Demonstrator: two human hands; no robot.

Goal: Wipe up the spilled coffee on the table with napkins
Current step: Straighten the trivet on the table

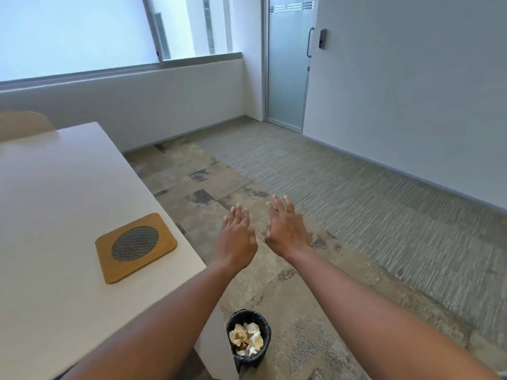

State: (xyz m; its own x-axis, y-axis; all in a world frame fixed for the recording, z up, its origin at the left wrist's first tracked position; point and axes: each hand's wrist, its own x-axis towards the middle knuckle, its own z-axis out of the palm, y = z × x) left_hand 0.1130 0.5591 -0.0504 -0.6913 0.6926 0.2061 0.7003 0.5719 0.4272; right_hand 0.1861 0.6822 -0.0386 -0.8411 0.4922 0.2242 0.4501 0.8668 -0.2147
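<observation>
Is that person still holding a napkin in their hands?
No, the left hand and right hand are open and empty; crumpled napkins lie in the bin.

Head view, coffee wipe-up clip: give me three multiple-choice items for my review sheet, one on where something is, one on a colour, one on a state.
1. Where is the bin?
A. On the table
B. On the floor by the table corner
C. Beside the door

2. What colour is the frame of the trivet on the table?
A. Tan wood
B. Red
C. Blue

3. What state are the hands in?
A. Both grip napkins
B. The left presses on the table
C. Both are open and hold nothing

Key: 1 B, the bin stands on the floor next to the table's near corner, with crumpled napkins in it. 2 A, the frame is tan wood around a grey mesh disc. 3 C, the left hand and right hand are held out over the floor with straight fingers, nothing in them.
</observation>
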